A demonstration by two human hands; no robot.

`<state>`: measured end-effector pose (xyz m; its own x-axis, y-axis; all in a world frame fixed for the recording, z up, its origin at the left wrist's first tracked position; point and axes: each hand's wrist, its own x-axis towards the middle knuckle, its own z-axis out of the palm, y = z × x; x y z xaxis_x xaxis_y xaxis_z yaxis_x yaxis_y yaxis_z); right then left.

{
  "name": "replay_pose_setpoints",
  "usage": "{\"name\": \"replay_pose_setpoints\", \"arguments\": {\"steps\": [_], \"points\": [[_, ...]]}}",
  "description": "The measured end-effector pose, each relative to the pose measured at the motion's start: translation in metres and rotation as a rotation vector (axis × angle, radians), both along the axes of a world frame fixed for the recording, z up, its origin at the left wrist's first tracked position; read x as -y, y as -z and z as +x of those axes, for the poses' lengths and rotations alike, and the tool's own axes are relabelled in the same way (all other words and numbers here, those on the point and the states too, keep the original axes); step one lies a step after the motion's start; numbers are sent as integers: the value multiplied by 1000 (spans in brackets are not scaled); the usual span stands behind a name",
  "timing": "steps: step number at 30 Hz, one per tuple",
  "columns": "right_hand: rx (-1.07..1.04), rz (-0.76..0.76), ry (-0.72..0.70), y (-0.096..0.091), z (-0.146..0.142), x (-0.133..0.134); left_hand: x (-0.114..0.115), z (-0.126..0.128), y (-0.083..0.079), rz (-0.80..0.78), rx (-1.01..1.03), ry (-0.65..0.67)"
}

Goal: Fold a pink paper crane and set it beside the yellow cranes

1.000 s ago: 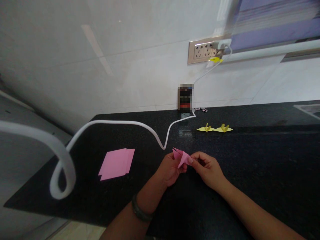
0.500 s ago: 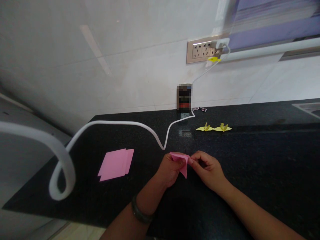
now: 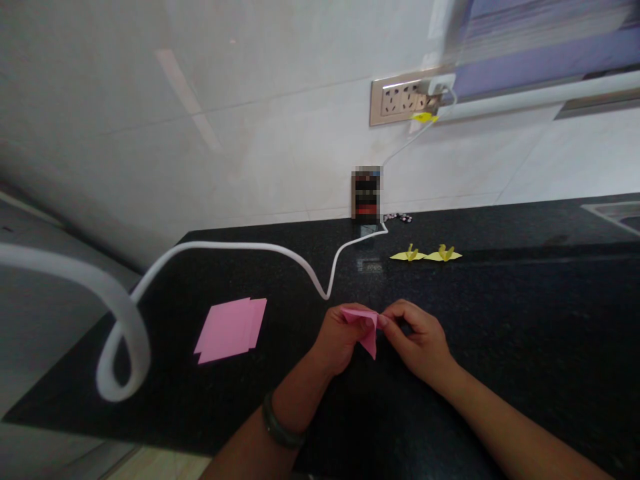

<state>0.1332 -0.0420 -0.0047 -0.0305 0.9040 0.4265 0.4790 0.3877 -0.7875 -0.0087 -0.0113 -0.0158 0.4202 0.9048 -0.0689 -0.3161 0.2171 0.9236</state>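
Observation:
A folded piece of pink paper [image 3: 369, 338] is held above the dark countertop, one corner pointing down. My left hand [image 3: 339, 340] grips its left side, with the thumb pressed on the near face. My right hand [image 3: 417, 333] pinches the right corner between thumb and forefinger; the other fingers are curled. Left of my hands lie several sheets of pink paper [image 3: 227, 330] in a loose, overlapping stack. Two yellow folded paper cranes [image 3: 409, 255] stand side by side beyond my right hand.
A white cable [image 3: 235, 245] loops over the black countertop [image 3: 525, 347] from the left to a blurred-out device [image 3: 367, 195] against the wall. A patterned cord [image 3: 399, 218] lies beside that device. On the wall is a socket panel [image 3: 393, 100] with a white plug and a yellow paper piece.
Both hands keep their hold on the pink paper, which has shifted very slightly. The whole view has moved a little; the other things lie as before.

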Motion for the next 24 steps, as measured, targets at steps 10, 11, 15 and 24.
{"name": "replay_pose_setpoints", "arguments": {"steps": [10, 11, 15, 24], "points": [[-37, -107, 18, 3, -1, -3, 1, 3, 2, -26, -18, -107], [-50, -136, 20, 4, -1, -4, 1, 3, 2, -43, -27, -128], [-137, -263, 36, 4, -1, -5, 0, 5, 2, -58, -176, -216], [11, -373, -54, 13, -3, -9, -2, 5, -2, 199, -657, -298]]}}
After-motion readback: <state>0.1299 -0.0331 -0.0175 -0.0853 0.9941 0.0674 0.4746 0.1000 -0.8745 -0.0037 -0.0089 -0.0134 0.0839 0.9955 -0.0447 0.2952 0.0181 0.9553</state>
